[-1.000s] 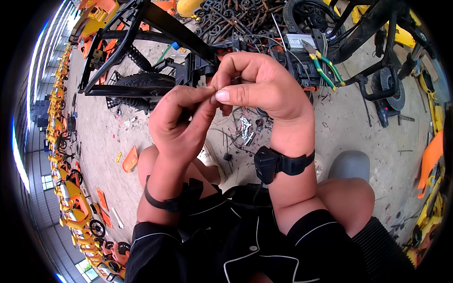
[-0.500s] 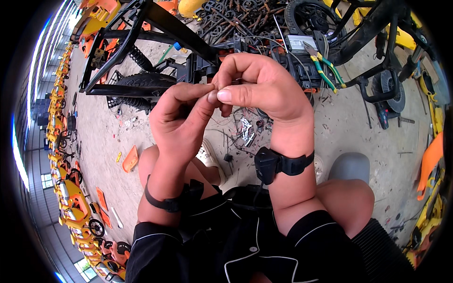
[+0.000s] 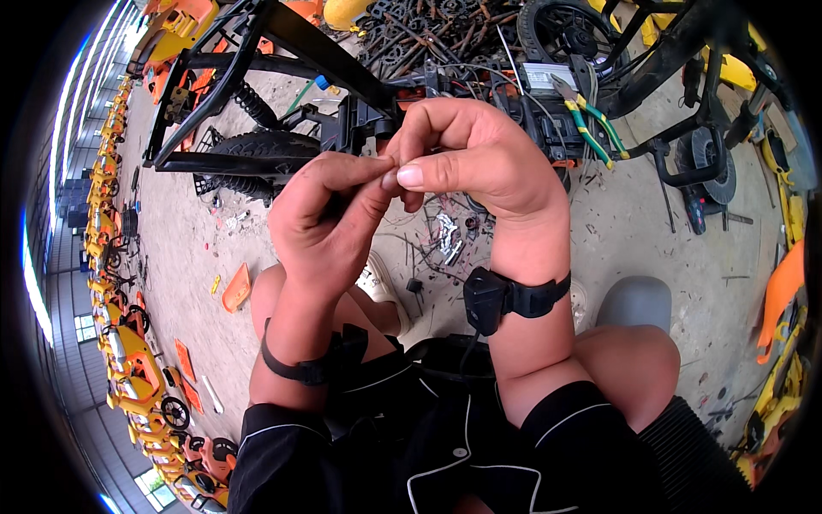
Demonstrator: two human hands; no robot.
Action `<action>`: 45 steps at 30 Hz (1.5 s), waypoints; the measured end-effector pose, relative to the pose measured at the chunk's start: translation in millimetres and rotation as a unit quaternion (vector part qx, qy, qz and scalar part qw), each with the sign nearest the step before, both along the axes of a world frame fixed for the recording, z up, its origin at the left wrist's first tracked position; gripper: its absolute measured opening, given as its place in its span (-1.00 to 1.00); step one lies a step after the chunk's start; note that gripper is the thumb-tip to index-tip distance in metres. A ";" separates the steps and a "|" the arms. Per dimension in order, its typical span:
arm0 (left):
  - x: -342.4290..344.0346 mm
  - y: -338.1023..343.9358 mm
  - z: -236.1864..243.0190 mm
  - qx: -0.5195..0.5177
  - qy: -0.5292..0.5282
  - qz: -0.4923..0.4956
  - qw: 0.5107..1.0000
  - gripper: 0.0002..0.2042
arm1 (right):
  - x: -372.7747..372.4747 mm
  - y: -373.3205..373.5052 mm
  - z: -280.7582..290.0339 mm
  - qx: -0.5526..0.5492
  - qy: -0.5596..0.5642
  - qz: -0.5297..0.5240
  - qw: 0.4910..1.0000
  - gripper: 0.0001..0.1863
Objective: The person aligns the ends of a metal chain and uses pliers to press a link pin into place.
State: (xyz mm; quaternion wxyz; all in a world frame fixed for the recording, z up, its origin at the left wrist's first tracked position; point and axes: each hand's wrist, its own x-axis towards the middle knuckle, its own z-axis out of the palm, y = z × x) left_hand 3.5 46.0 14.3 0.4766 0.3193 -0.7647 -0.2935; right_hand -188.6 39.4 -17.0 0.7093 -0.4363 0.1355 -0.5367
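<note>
My left hand (image 3: 330, 210) and my right hand (image 3: 479, 158) meet fingertip to fingertip above the middle of the floor. Both are closed in a pinch, thumb against forefinger. Whatever lies between the fingertips is hidden or too small to make out. Just beyond the hands is the black frame of a vehicle (image 3: 321, 51), tilted over, with loose cables around it. Pliers (image 3: 591, 128) with green and yellow handles rest on the cables and parts, right of my right hand.
A heap of dark metal parts (image 3: 428, 34) lies at the back, beside a wheel (image 3: 569, 38). At right are a brake disc-like wheel (image 3: 706, 167) and a power drill (image 3: 694, 210). An orange panel piece (image 3: 236, 289) lies at left. Yellow vehicles (image 3: 128, 360) line the left side.
My left hand has shifted very slightly to the left and turned a little. The right hand stays almost in place, and the fingertips remain together.
</note>
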 end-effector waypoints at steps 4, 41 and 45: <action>0.1 1.2 1.8 0.005 -0.007 -0.007 1.000 -0.86 | 0.6 0.2 0.2 0.011 0.001 0.005 1.000 -0.89; -12.0 14.0 9.4 0.248 0.169 -0.097 0.949 -0.88 | -3.4 5.0 9.4 -0.024 -0.006 -0.022 0.999 -0.83; -12.0 14.5 5.3 0.166 0.081 0.011 0.983 -0.85 | 3.0 -1.6 9.2 -0.030 0.057 -0.039 0.997 -0.81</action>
